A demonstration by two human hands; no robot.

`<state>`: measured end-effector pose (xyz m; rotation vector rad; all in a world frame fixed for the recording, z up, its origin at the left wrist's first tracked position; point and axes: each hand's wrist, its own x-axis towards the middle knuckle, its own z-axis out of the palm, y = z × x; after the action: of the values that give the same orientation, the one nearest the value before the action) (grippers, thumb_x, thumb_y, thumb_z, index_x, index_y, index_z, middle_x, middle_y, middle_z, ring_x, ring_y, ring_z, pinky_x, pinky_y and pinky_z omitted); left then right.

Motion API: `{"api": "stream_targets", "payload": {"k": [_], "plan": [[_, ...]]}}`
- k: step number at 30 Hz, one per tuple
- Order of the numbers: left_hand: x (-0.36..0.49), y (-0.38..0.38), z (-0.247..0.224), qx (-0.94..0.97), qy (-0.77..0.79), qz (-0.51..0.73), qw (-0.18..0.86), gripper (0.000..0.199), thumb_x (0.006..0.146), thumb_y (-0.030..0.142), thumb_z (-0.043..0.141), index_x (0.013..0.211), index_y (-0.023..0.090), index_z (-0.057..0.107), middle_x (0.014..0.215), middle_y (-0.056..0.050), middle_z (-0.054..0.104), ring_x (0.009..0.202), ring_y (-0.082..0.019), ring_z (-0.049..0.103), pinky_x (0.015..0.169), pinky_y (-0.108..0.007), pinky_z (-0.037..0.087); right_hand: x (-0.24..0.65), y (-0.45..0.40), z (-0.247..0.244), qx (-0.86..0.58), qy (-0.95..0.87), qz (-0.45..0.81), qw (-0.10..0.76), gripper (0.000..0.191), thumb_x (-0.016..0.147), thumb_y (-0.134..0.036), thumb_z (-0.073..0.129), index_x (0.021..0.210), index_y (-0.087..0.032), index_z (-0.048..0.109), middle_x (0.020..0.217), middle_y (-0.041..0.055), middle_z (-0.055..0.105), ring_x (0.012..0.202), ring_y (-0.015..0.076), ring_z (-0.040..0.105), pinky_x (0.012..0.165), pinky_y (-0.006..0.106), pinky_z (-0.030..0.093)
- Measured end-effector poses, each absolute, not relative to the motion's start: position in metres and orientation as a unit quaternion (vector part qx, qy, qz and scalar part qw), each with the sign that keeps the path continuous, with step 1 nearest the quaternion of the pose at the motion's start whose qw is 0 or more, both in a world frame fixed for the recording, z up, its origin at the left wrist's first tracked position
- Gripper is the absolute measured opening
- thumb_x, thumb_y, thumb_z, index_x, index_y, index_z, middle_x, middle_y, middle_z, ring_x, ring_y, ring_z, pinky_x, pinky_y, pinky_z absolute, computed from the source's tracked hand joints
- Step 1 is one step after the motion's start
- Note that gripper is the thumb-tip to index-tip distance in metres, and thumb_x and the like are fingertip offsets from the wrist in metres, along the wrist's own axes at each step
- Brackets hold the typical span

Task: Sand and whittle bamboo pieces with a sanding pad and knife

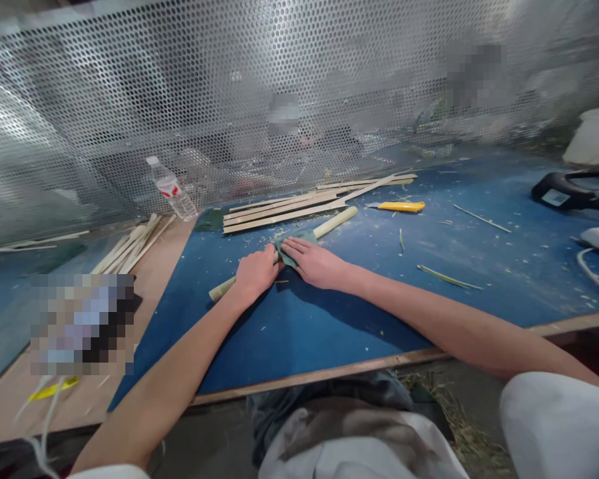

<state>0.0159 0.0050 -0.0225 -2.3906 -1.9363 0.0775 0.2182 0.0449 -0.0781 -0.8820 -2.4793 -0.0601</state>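
A pale, greenish bamboo rod lies slantwise on the blue table mat, its near end at the lower left and its far end at the upper right. My left hand is closed around the rod left of its middle. Just to the right, my right hand presses a dark green sheet over the rod, fingers together on top of it. The two hands almost touch. Part of the rod is hidden under the hands and the sheet.
Flat wooden strips lie behind the rod, with a yellow utility knife to their right. A water bottle stands at the left by the perforated metal screen. Thin slivers and a black-handled object are on the right.
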Motion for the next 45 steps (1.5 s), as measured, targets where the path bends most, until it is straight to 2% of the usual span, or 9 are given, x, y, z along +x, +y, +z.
{"api": "stream_targets", "payload": {"k": [5, 8, 12, 18, 24, 30, 35, 42, 45], "plan": [[0.017, 0.007, -0.023, -0.769, -0.639, 0.021, 0.016, 0.055, 0.099, 0.063, 0.032, 0.119, 0.018, 0.056, 0.107, -0.016, 0.075, 0.101, -0.035, 0.071, 0.084, -0.043, 0.053, 0.235, 0.053, -0.072, -0.405, -0.882, -0.027, 0.239, 0.049, 0.097, -0.022, 0.04, 0.142, -0.005, 0.051, 0.145, 0.022, 0.057, 0.14, 0.0296, 0.049, 0.118, 0.05, 0.039], [0.017, 0.007, -0.023, -0.77, -0.638, 0.023, 0.012, 0.053, 0.099, 0.062, 0.033, 0.119, 0.018, 0.056, 0.108, -0.017, 0.074, 0.102, -0.035, 0.071, 0.084, -0.043, 0.053, 0.227, 0.046, -0.071, -0.406, -0.884, -0.024, 0.23, 0.05, 0.096, -0.022, 0.04, 0.141, -0.002, 0.051, 0.147, 0.0249, 0.054, 0.143, 0.0317, 0.045, 0.12, 0.052, 0.036], [0.016, 0.008, -0.023, -0.771, -0.636, 0.03, 0.016, 0.045, 0.1, 0.053, 0.036, 0.12, 0.018, 0.055, 0.109, -0.018, 0.074, 0.103, -0.034, 0.071, 0.085, -0.043, 0.053, 0.214, 0.037, -0.075, -0.323, -0.916, -0.023, 0.235, 0.054, 0.097, -0.026, 0.043, 0.147, -0.005, 0.046, 0.155, 0.0202, 0.046, 0.148, 0.0282, 0.038, 0.122, 0.047, 0.034], [0.018, 0.009, -0.021, -0.767, -0.641, 0.018, 0.004, 0.054, 0.097, 0.064, 0.033, 0.114, 0.019, 0.058, 0.106, -0.015, 0.075, 0.101, -0.035, 0.071, 0.084, -0.043, 0.054, 0.238, 0.055, -0.07, -0.438, -0.868, -0.041, 0.23, 0.049, 0.094, -0.018, 0.042, 0.139, -0.004, 0.053, 0.141, 0.0223, 0.06, 0.139, 0.032, 0.05, 0.117, 0.052, 0.038], [0.019, 0.007, -0.02, -0.77, -0.638, 0.026, 0.009, 0.046, 0.1, 0.054, 0.035, 0.117, 0.018, 0.057, 0.109, -0.017, 0.074, 0.102, -0.036, 0.071, 0.084, -0.043, 0.053, 0.216, 0.038, -0.072, -0.338, -0.913, -0.03, 0.225, 0.052, 0.096, -0.023, 0.045, 0.146, -0.008, 0.048, 0.154, 0.0172, 0.049, 0.145, 0.0264, 0.043, 0.122, 0.043, 0.034], [0.02, 0.008, -0.019, -0.769, -0.638, 0.019, 0.002, 0.051, 0.098, 0.062, 0.034, 0.113, 0.019, 0.058, 0.106, -0.015, 0.075, 0.102, -0.037, 0.071, 0.083, -0.044, 0.054, 0.233, 0.053, -0.069, -0.437, -0.877, -0.041, 0.195, 0.049, 0.094, -0.017, 0.044, 0.139, 0.001, 0.052, 0.143, 0.0268, 0.057, 0.141, 0.031, 0.047, 0.12, 0.049, 0.034], [0.019, 0.008, -0.021, -0.774, -0.633, 0.026, 0.019, 0.043, 0.1, 0.052, 0.037, 0.117, 0.018, 0.057, 0.109, -0.015, 0.074, 0.101, -0.035, 0.071, 0.082, -0.042, 0.053, 0.217, 0.041, -0.073, -0.325, -0.916, -0.027, 0.233, 0.053, 0.096, -0.022, 0.043, 0.148, -0.01, 0.047, 0.153, 0.0181, 0.05, 0.144, 0.0269, 0.044, 0.12, 0.048, 0.036], [0.022, 0.004, -0.019, -0.767, -0.641, 0.004, 0.009, 0.049, 0.099, 0.06, 0.037, 0.116, 0.019, 0.058, 0.105, -0.014, 0.075, 0.101, -0.036, 0.071, 0.083, -0.043, 0.053, 0.236, 0.047, -0.063, -0.425, -0.88, -0.052, 0.203, 0.048, 0.093, -0.017, 0.045, 0.137, 0.004, 0.053, 0.138, 0.0282, 0.059, 0.138, 0.0316, 0.049, 0.119, 0.048, 0.035], [0.022, 0.003, -0.02, -0.769, -0.639, 0.012, 0.019, 0.042, 0.1, 0.049, 0.038, 0.121, 0.018, 0.056, 0.108, -0.016, 0.074, 0.103, -0.035, 0.071, 0.084, -0.044, 0.052, 0.215, 0.036, -0.068, -0.319, -0.921, -0.043, 0.219, 0.054, 0.093, -0.015, 0.041, 0.146, -0.009, 0.047, 0.147, 0.0171, 0.056, 0.142, 0.0264, 0.046, 0.121, 0.047, 0.034]]}}
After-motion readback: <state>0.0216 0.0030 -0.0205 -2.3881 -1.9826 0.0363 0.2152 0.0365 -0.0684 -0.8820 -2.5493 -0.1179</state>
